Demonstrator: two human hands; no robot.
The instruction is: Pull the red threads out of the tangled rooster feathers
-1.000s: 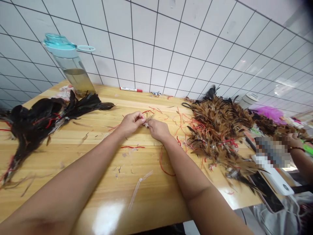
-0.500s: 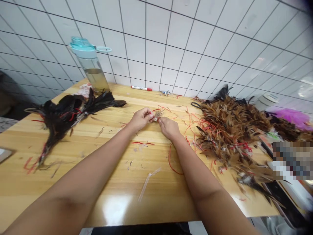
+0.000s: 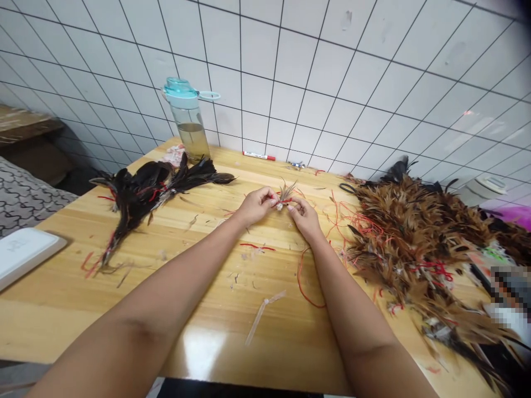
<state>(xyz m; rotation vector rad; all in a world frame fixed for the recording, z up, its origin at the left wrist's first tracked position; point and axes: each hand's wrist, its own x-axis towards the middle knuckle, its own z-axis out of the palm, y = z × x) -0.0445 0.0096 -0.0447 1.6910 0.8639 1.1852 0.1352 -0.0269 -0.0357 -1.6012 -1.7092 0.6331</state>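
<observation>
Left fingers (image 3: 269,200) and right fingers (image 3: 297,202) pinching red thread (image 3: 287,200), feather tuft (image 3: 286,191) between.

The forearms (image 3: 182,284), left hand (image 3: 257,205) and right hand (image 3: 306,219) are bare, and black clothing (image 3: 240,389) shows at the pale wooden tabletop's (image 3: 307,342) near edge.

A tuft (image 3: 286,193) is flanked by left hand (image 3: 255,205) and right hand (image 3: 306,218); on the table (image 3: 298,342), a feather bundle (image 3: 139,196) is set leftward, a feather heap (image 3: 418,226) rightward, a marker (image 3: 258,156) behind (by the wall (image 3: 298,105)).
</observation>
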